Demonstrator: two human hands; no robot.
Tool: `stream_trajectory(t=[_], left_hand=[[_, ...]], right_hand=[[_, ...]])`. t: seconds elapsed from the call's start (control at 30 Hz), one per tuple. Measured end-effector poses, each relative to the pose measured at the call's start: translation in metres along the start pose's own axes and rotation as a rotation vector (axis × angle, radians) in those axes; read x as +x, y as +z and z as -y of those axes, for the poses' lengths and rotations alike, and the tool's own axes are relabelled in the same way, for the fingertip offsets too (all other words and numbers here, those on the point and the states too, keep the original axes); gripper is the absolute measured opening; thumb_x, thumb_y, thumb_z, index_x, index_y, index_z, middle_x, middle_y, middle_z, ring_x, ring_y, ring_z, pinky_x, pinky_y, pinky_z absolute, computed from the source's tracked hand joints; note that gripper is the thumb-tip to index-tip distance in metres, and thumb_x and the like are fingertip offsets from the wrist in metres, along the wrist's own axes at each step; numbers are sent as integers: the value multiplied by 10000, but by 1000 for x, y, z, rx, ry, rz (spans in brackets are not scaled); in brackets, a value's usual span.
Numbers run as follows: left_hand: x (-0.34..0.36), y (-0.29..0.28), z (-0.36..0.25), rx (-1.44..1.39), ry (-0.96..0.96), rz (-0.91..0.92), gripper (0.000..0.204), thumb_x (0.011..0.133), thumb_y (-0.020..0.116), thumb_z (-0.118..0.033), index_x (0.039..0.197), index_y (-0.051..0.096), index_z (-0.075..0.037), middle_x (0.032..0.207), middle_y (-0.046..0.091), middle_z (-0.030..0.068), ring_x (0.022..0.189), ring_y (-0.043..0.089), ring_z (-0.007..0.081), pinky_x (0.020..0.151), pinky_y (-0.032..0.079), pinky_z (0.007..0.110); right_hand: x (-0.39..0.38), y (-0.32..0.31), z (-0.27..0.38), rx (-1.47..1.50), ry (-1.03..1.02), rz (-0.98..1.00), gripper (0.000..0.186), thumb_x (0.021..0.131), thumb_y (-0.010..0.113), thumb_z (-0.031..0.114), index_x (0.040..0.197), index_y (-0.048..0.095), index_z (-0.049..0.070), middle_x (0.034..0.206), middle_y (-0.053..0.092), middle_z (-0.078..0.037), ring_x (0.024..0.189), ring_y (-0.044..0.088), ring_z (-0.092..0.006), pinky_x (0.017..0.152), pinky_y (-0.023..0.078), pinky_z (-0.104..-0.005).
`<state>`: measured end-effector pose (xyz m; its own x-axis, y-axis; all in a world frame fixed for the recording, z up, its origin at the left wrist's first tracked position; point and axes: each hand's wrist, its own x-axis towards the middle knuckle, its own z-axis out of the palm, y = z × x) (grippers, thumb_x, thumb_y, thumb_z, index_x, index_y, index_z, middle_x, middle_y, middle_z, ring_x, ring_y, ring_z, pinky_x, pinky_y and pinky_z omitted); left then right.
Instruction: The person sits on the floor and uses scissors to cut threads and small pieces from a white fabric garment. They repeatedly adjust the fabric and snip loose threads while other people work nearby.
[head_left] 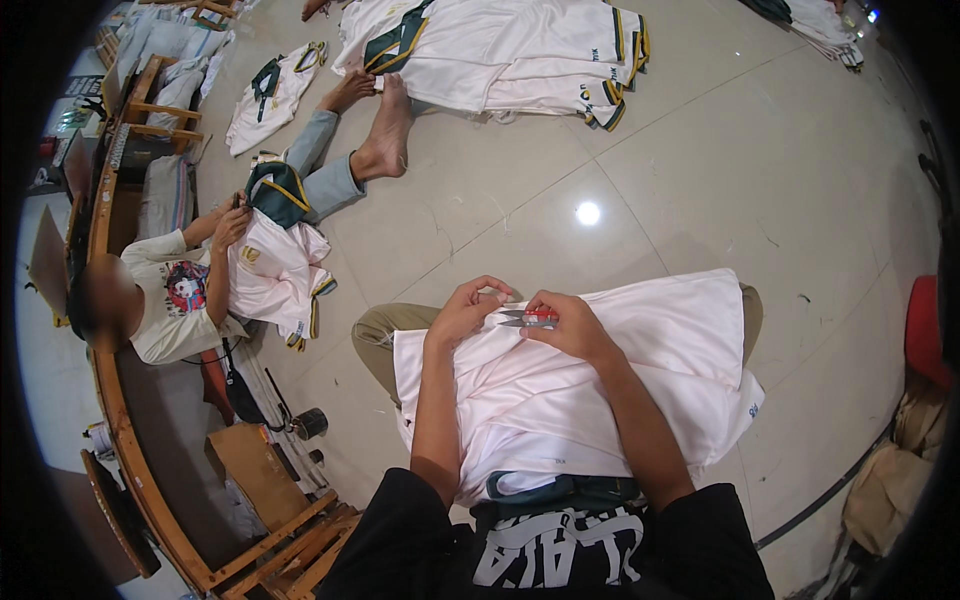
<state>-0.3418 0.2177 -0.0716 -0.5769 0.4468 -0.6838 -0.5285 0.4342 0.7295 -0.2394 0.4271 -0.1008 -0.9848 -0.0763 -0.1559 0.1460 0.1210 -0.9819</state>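
A pale pink garment point(600, 380) lies spread across the person's lap, draped over the bent knees and reaching down to the dark green collar point(565, 490) near the waist. Both forearms come up from the lower edge and meet at the garment's far edge. The left hand point(465, 312) rests on the cloth with its fingers curled together, pinching a small fold of the fabric between thumb and fingertips. The right hand point(570, 325) is closed around a pair of small thread snips point(527, 318) — red at the grip, with short metal blades pointing toward the left hand, the tips just beside the pinched fold. Whether the blades touch the cloth cannot be told. The person sits on a pale tiled floor point(700, 170). To the left a co-worker point(175, 300) sits on the same floor with legs stretched out and bare feet point(385, 130) showing, both hands raised at another pink garment with a green collar point(275, 260). Farther off, at the top of the view, a stack of like garments point(500, 50) lies flat on the tiles — white-pink with green and yellow trim. A wooden bench frame point(150, 460) curves along the left side.
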Motion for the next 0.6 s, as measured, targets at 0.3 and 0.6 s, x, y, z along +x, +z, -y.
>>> stream_trajectory(t=[0.3,0.6], left_hand=[[0,-3,3,53,25,-10,182,1005,597,-229,1095,691,-102,775,626,-66,581,425,-4,484,292,181],[11,-2,18,-3,125,30,192,1012,589,-196,1126,657,-58,962,670,5,824,581,64,675,459,227]], right_hand=[[2,2,-1,59,59,26,355,708,883,266,901,688,41,817,701,-90,749,647,-195,720,506,-317],[4,16,-21,259,6,-56,371,688,887,294,875,697,35,800,700,-69,755,650,-204,711,505,-326]])
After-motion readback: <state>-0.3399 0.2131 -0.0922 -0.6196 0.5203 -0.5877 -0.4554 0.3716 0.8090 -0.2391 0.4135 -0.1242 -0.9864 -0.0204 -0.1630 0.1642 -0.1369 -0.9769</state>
